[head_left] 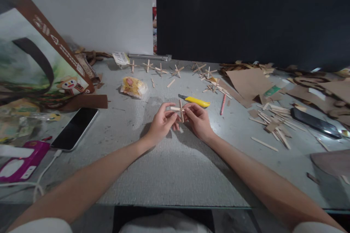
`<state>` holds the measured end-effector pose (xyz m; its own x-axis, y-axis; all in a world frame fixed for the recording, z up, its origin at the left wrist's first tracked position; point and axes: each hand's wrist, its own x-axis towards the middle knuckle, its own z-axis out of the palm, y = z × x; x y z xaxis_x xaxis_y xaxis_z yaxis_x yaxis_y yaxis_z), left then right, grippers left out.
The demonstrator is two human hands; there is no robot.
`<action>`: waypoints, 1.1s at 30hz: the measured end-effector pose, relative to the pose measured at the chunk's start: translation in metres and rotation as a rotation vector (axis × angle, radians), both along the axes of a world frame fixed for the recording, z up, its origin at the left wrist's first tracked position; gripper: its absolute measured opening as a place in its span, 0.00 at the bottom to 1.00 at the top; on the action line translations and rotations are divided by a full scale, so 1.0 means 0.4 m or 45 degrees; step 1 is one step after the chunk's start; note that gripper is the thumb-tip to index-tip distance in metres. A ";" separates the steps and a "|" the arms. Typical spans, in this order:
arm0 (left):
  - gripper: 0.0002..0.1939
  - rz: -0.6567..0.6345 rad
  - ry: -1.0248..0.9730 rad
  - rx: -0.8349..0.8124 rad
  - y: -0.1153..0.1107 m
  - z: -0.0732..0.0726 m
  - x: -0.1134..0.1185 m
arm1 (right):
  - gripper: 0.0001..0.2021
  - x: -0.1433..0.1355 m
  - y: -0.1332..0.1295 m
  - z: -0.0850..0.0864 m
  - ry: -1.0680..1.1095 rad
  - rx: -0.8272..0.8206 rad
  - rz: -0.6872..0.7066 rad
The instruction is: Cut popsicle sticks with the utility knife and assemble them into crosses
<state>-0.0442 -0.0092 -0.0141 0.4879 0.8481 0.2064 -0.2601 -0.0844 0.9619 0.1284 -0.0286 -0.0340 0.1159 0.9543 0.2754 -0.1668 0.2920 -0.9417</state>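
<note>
A small cross of pale wooden sticks (181,110) is held up over the middle of the table, between both hands. My left hand (163,121) pinches its left side with thumb and fingers. On the other side, my right hand (198,120) has its thumb and fingertips closed on the right part of the cross. Just behind the hands lies a yellow utility knife (194,101). Similar stick crosses (161,70) stand in a row toward the back. A red and white pencil-like stick (222,104) lies right of the knife.
Loose wooden sticks (276,125), a black device (315,123) and cardboard pieces (251,83) lie on the right. A wrapped yellow packet (133,87) is at back left. On the left are a phone (75,129) with a cable, a purple case (26,162) and a large printed bag (32,43).
</note>
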 end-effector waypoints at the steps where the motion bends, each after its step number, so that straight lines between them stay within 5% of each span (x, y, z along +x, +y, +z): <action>1: 0.23 0.001 0.006 0.001 -0.002 0.003 -0.001 | 0.17 -0.001 0.000 0.001 -0.008 -0.001 -0.009; 7: 0.30 0.005 0.063 0.012 -0.010 0.008 0.005 | 0.20 -0.001 -0.001 0.006 -0.147 -0.009 -0.065; 17: 0.20 0.162 0.144 0.115 0.014 -0.026 0.002 | 0.17 0.002 0.000 0.000 -0.257 0.032 -0.067; 28: 0.21 0.420 0.164 0.116 0.020 -0.022 -0.007 | 0.17 -0.009 -0.020 0.007 -0.695 0.249 -0.429; 33: 0.22 0.431 0.182 0.135 0.019 -0.019 -0.008 | 0.12 -0.003 -0.021 0.016 -0.896 0.289 -0.272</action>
<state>-0.0474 -0.0016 -0.0218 0.2138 0.9439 0.2516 -0.0639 -0.2435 0.9678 0.1272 -0.0370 -0.0274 0.0165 0.8421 0.5391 0.5314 0.4494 -0.7181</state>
